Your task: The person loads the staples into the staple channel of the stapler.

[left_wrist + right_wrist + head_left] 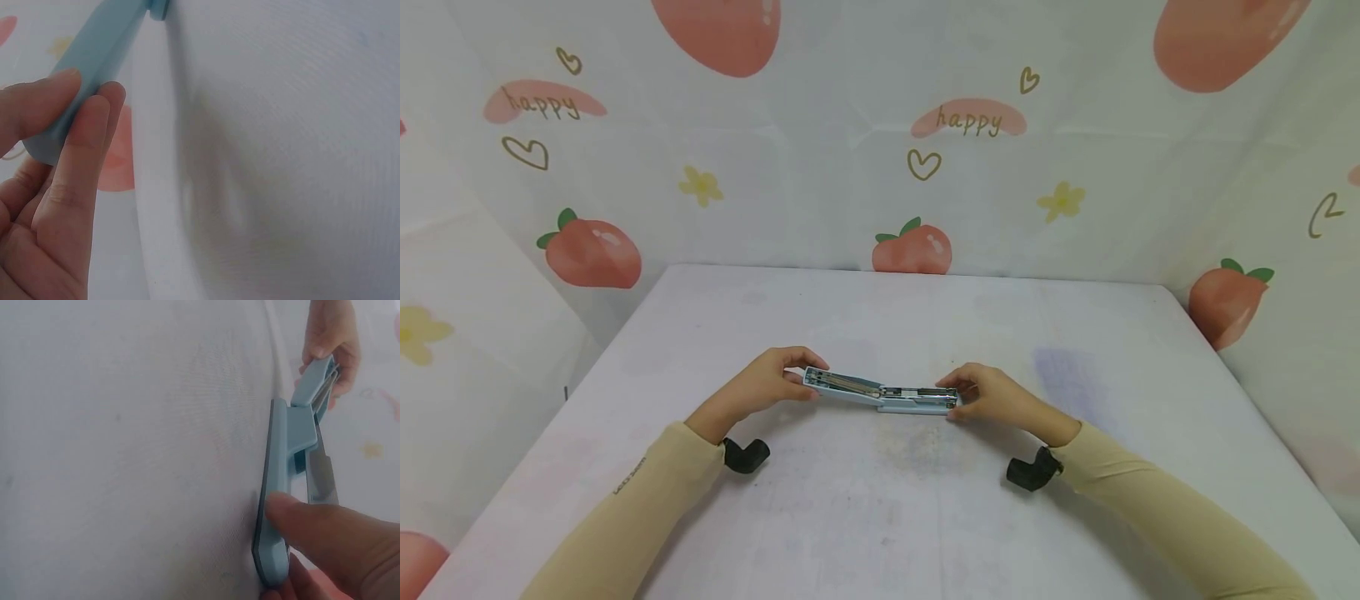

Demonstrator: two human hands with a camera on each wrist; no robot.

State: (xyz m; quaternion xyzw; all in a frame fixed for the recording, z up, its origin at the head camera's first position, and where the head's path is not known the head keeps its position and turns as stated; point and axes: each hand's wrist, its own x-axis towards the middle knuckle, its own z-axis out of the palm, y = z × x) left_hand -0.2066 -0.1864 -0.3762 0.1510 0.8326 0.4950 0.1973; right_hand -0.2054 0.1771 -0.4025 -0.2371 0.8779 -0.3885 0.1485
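Observation:
A light blue stapler is spread wide at its hinge, with its metal inner parts showing from above in the head view. My left hand pinches the end of one arm, the cover, between thumb and fingers. That arm slants up away from the table in the left wrist view. My right hand grips the end of the other arm, the base. In the right wrist view the thumb presses the side of the base, which is low over the table; whether it touches is hard to tell.
A white table with faint stains lies under both hands. Behind it hangs a white cloth printed with peaches, hearts and flowers. A black wrist mount sticks out by the left cuff, another black mount by the right.

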